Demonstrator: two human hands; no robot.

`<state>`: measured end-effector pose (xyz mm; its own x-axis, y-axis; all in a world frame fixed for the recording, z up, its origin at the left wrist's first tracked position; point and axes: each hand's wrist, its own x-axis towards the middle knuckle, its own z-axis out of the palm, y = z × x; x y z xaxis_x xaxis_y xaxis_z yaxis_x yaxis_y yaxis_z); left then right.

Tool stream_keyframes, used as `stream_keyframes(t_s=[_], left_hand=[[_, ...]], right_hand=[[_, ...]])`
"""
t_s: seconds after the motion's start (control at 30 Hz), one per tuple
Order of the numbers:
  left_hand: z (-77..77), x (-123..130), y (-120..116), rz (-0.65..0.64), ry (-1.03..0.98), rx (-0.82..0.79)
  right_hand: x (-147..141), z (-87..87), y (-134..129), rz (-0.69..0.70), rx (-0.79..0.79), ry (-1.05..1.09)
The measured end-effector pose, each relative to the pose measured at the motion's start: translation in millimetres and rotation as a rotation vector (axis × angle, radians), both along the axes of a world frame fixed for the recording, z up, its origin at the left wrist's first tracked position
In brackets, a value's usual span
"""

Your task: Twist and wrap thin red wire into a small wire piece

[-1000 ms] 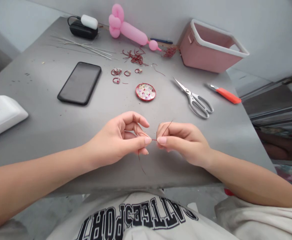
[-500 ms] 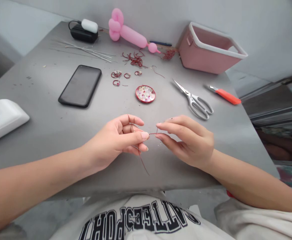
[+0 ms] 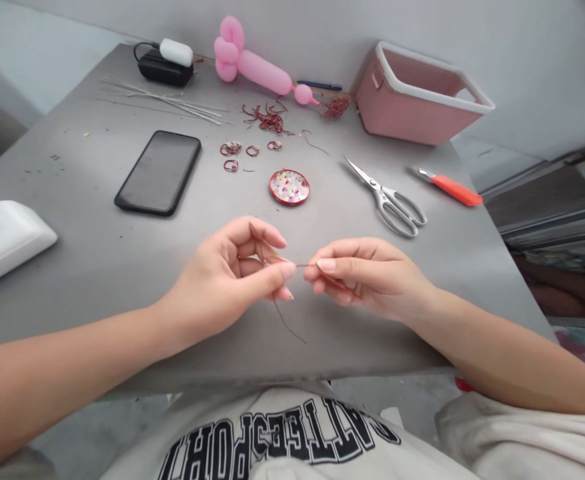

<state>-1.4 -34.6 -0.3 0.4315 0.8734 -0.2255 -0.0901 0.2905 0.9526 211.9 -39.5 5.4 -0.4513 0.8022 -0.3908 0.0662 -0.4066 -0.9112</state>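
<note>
Between my hands runs a thin dark red cord (image 3: 302, 265), twisted or braided along the short stretch that shows. My left hand (image 3: 245, 267) pinches it between thumb and finger; a loop of it passes over the fingers and a loose end hangs below. The other end is pinched by my right hand (image 3: 357, 270), with its thumb on top. Just beyond the hands lies a round red-rimmed dish of pale beads (image 3: 289, 187). Several small red cord rings (image 3: 231, 148) lie behind it to the left, near a heap of red cord scraps (image 3: 268, 120).
Grey scissors (image 3: 389, 198) and an orange-handled cutter (image 3: 452, 189) lie on the right. A pink bin (image 3: 412, 110) and a pink balloon figure (image 3: 265, 72) stand at the back. A phone (image 3: 159, 173), thin wires (image 3: 172, 103) and a white case (image 3: 9, 240) are on the left.
My right hand's fingers were apart around the cord's end; now they have closed on it, thumb on top. The left hand keeps its pinch, and the hanging cord end has swung slightly right.
</note>
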Motion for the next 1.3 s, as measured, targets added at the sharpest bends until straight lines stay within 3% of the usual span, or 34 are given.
stream_keyframes(t_s=[0.1, 0.2, 0.27, 0.3, 0.37, 0.5, 0.57, 0.6, 0.67, 0.73, 0.8, 0.87, 0.93, 1.0, 1.03, 1.1, 1.17, 1.3], left_hand=[[-1.1, 0.8, 7.1, 0.067, -0.068, -0.254], [-3.8, 0.9, 9.9, 0.044, -0.101, -0.362], [-5.1, 0.4, 9.5, 0.001, -0.084, -0.348], [-5.3, 0.1, 8.9, -0.02, -0.06, -0.316], [-4.7, -0.6, 6.9, -0.046, 0.002, -0.2], [-1.4, -1.4, 0.0, -0.042, 0.117, 0.212], [0.2, -1.5, -3.1, -0.016, 0.176, 0.392], [0.7, -1.5, -3.7, -0.011, 0.19, 0.43], [0.8, -1.1, -2.2, -0.022, 0.159, 0.38], [-0.6, -0.5, 3.1, -0.031, 0.099, 0.23], [-3.5, 0.1, 11.1, 0.002, 0.074, 0.094], [-7.3, 0.4, 19.2, 0.049, 0.073, 0.022], [-11.0, 0.5, 24.9, 0.061, 0.066, -0.002], [-13.9, 0.3, 27.7, 0.035, 0.05, -0.006], [-14.9, 0.1, 28.1, 0.014, 0.04, -0.008], [-16.2, -0.3, 28.1, -0.028, 0.017, -0.014], [-17.1, -0.7, 27.9, -0.054, -0.008, -0.023], [-17.9, -0.4, 29.2, -0.063, -0.039, -0.042]], right_hand=[[0.5, -4.8, -0.8, -0.071, 0.536, -0.196], [0.4, -9.1, -4.1, -0.073, 1.042, -0.425], [0.0, -9.9, -6.2, -0.055, 1.194, -0.47], [-0.3, -9.7, -7.0, -0.048, 1.196, -0.466], [-1.4, -8.2, -8.1, -0.063, 1.016, -0.414], [-5.4, -4.3, -7.2, -0.104, 0.149, -0.106], [-7.8, -2.8, -5.4, -0.089, -0.204, 0.053], [-8.7, -2.3, -4.4, -0.087, -0.305, 0.103], [-9.7, -2.3, -2.6, -0.101, -0.352, 0.131], [-9.0, -4.5, -0.7, -0.144, -0.236, 0.087], [-6.5, -9.4, 1.8, -0.214, 0.013, -0.008], [-3.1, -16.6, 5.2, -0.308, 0.428, -0.148], [0.0, -24.3, 8.8, -0.366, 1.019, -0.318], [1.9, -31.0, 11.8, -0.282, 1.487, -0.428], [2.2, -33.7, 13.1, -0.215, 1.616, -0.468], [2.1, -37.7, 15.4, -0.108, 1.701, -0.517], [1.5, -40.7, 17.8, -0.06, 1.683, -0.532], [1.1, -45.5, 22.7, -0.082, 1.623, -0.5]])
